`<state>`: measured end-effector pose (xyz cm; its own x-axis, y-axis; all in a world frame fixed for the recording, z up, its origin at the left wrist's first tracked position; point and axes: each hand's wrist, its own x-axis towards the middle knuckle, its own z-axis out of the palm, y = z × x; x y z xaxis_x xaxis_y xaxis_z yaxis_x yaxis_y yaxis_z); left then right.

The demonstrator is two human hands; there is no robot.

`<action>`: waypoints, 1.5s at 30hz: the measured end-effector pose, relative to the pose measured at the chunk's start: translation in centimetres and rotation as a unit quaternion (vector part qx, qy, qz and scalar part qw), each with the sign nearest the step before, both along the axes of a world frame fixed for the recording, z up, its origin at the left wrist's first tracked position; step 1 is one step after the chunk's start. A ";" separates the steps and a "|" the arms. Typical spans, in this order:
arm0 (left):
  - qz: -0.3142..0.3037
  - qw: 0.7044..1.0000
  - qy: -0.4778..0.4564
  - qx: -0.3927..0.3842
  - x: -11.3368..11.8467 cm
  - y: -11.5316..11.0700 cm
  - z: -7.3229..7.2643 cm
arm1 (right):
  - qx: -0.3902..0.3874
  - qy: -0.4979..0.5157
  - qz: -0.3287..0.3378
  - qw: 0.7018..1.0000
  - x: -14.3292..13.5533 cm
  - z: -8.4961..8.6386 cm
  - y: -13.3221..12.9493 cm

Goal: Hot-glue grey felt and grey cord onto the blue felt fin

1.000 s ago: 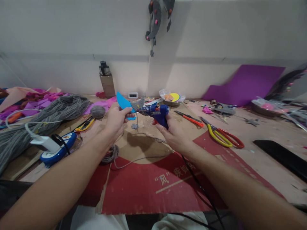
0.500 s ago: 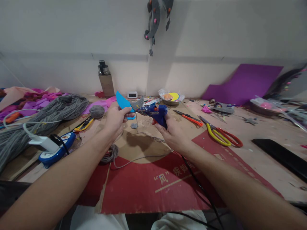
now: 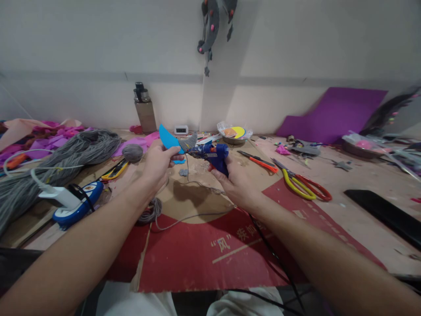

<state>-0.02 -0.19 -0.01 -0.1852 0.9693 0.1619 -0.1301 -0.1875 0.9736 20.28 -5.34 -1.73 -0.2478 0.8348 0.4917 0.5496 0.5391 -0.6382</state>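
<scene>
Glue gun (image 3: 213,154), blue, gripped in right hand (image 3: 235,180) above red cardboard (image 3: 210,254), nozzle meeting a grey felt piece (image 3: 188,142) and blue foam shape (image 3: 169,139) pinched by left hand (image 3: 158,164). Shallow bowl (image 3: 234,140) behind, holding what may be yellow and orange scraps under plastic; brown bottle (image 3: 144,112) upright by the wall. Cluttered worktable (image 3: 362,188): grey yarn (image 3: 62,158) left, yellow-and-red scissors (image 3: 304,186) right, purple sheet (image 3: 332,116) leaning on pale wall.

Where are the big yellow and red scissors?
In the head view, the yellow and red scissors lie on the table to the right of the right hand, just beyond the orange-handled cutter and left of the black strip.
</scene>
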 end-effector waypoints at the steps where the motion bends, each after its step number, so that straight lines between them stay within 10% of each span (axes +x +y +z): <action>1: 0.002 1.000 0.000 -0.001 0.0 0.0 0.0 | 0.001 0.000 0.001 1.000 0.0 0.0 0.0; 45: -0.048 0.997 0.053 -0.015 0.0 0.0 -0.1 | 0.012 -0.010 -0.018 1.000 0.2 0.0 0.0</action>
